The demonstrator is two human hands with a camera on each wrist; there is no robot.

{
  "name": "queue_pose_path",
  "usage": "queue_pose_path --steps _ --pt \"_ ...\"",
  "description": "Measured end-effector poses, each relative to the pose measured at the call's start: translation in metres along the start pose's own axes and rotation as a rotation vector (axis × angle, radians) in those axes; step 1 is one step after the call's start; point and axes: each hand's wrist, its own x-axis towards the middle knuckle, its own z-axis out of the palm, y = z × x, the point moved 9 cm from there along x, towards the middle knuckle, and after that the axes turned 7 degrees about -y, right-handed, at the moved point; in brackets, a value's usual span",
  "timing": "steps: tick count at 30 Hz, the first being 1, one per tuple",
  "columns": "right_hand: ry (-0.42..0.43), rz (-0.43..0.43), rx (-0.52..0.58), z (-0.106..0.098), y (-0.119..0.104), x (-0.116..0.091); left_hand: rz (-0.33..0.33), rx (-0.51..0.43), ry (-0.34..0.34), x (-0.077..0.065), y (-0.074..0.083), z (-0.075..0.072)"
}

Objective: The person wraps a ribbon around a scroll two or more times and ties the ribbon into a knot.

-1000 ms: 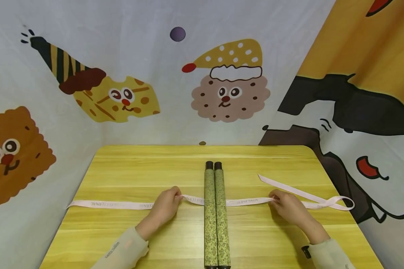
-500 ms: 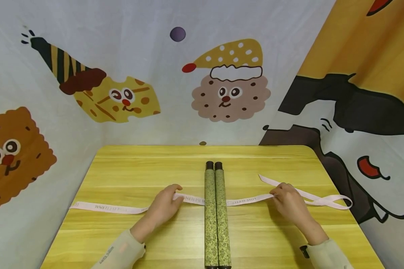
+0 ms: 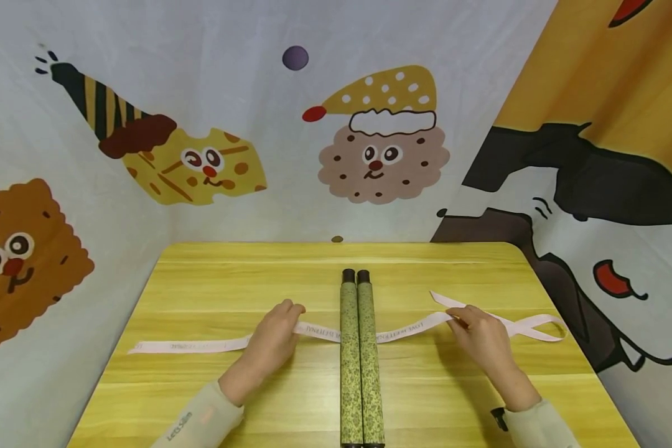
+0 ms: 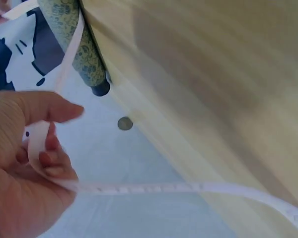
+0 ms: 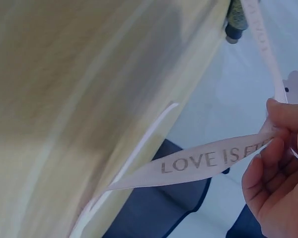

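Two rolled scrolls (image 3: pixel 350 361) with green speckled covering and dark end knobs lie side by side, lengthwise on the table. A pale pink ribbon (image 3: pixel 407 331) printed with "LOVE IS ETERNAL" passes crosswise under them. To their left, my left hand (image 3: pixel 271 336) holds the ribbon; in the left wrist view the ribbon (image 4: pixel 37 144) runs over the curled fingers, with the thumb raised apart from them. On the other side, my right hand (image 3: pixel 481 336) pinches the ribbon between thumb and fingers, lifting it off the table. In the right wrist view the printed ribbon (image 5: pixel 203 158) hangs from that pinch.
The yellow wood-grain table (image 3: pixel 229 267) meets a cartoon-printed cloth (image 3: pixel 291 155) at its back and sides. Right of the right hand, the ribbon's tail (image 3: pixel 543 320) loops and crosses itself. Its left end (image 3: pixel 145 347) lies near the table's left edge.
Both hands have raised the ribbon slightly on either side of the scrolls. The ribbon's left end has slid rightward, and the loop at the right has drawn inward. The scrolls stay put.
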Motion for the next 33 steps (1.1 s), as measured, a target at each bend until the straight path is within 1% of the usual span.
queue_pose_path --steps 3,7,10,13,15,17,20,22,24,27,31,33 --pt "0.029 -0.015 -0.014 -0.004 -0.007 0.003 0.060 0.056 0.007 0.002 0.008 -0.003" --pt "0.059 -0.026 -0.029 -0.006 -0.015 0.007 0.096 0.047 0.026 0.002 0.012 -0.005" --pt "0.079 -0.015 -0.014 -0.007 -0.018 0.009 0.128 0.017 0.085 0.001 0.015 -0.010" --pt "0.095 0.011 0.032 -0.008 -0.019 0.010 0.156 0.023 0.188 -0.001 0.020 -0.020" --pt "0.103 0.030 0.070 -0.008 -0.020 0.011 0.153 0.035 0.252 -0.002 0.022 -0.026" --pt "0.109 0.044 0.106 -0.009 -0.022 0.012 0.119 0.049 0.297 -0.004 0.021 -0.031" --pt "0.118 0.053 0.140 -0.009 -0.025 0.013 0.061 0.022 0.304 -0.006 0.018 -0.031" --pt "0.117 0.057 0.160 -0.008 -0.027 0.014 0.019 -0.028 0.300 -0.007 0.015 -0.028" --pt "0.113 0.066 0.178 -0.006 -0.029 0.013 -0.025 -0.099 0.310 -0.009 0.011 -0.025" --pt "0.085 0.110 0.242 -0.002 -0.028 0.013 -0.101 -0.243 0.355 -0.012 0.003 -0.021" --pt "0.027 0.176 0.423 0.007 -0.028 0.011 -0.160 -0.462 0.408 -0.013 -0.004 -0.016" --pt "0.013 0.176 0.505 0.010 -0.033 0.012 -0.177 -0.553 0.428 -0.012 -0.006 -0.014"
